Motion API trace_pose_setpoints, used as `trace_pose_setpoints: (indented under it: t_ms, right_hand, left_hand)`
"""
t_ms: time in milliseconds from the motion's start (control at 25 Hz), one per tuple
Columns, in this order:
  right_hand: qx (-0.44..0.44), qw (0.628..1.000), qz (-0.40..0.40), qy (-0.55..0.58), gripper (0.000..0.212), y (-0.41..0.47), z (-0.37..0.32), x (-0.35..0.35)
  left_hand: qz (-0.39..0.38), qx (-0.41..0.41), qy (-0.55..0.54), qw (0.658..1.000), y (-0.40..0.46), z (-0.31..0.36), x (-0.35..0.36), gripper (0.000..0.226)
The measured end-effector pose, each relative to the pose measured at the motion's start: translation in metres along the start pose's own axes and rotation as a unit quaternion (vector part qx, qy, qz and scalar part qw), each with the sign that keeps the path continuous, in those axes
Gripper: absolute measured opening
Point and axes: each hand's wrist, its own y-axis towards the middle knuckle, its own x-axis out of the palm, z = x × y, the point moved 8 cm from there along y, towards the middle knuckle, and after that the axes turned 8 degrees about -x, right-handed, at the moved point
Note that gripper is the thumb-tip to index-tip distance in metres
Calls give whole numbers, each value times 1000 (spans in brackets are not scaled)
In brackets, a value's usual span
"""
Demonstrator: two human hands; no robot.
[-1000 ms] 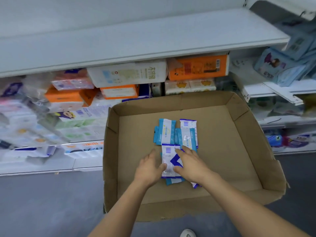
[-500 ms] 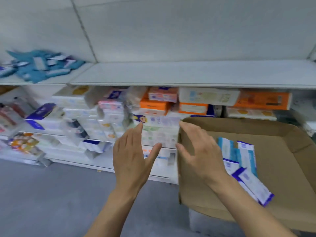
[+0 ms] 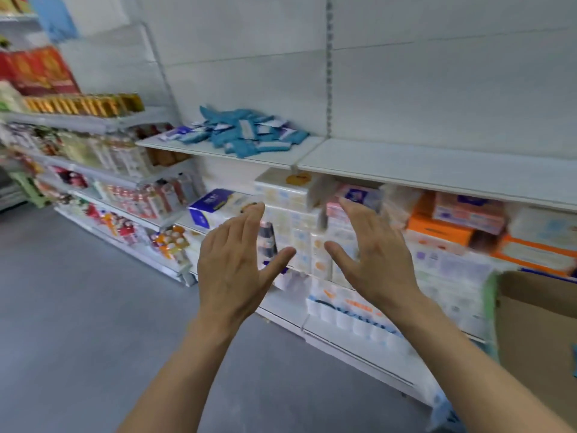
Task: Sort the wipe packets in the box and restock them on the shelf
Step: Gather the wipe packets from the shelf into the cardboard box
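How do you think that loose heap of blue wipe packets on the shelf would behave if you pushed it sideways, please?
The heap of blue wipe packets lies criss-crossed and unstacked, so it would probably slide apart rather than move as one. The packets look flat and thin, so likely light and a bit floppy. Some sit close to the shelf front edge and may slip off.

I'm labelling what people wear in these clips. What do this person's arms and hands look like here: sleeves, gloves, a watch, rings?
Both forearms are bare right down to the frame's lower edge, so no sleeve shows. The left hand and right hand wear no gloves, and no watch, bracelet or ring is visible on either wrist or any finger. The picture is somewhat motion-blurred, so small marks can't be made out.
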Motion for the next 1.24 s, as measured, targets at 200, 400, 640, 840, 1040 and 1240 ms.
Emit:
trace_pose_setpoints:
  t_ms: [200,400,640,840,1040,1240]
  right_hand:
    - [-64,998,-8,4,63,92,-50,71]
    - [-110,993,13,-30,58,197,-88,153]
    - [-133,989,-12,-56,65,336,-123,244]
    - [-128,988,-37,-76,66,424,-146,310]
    - [-55,994,-38,-83,65,491,-158,378]
    - [29,995,-54,-78,65,543,-181,452]
  left_hand:
    - [13,-18,59,998,63,-99,7,72]
    - [29,-35,101,994,147,-189,30,74]
    - [30,-44,117,992,273,-290,58,76]
    - [50,-18,119,992,362,-365,70,77]
    - [37,23,88,995,438,-452,108,75]
    - [-28,44,42,998,510,-545,154,75]
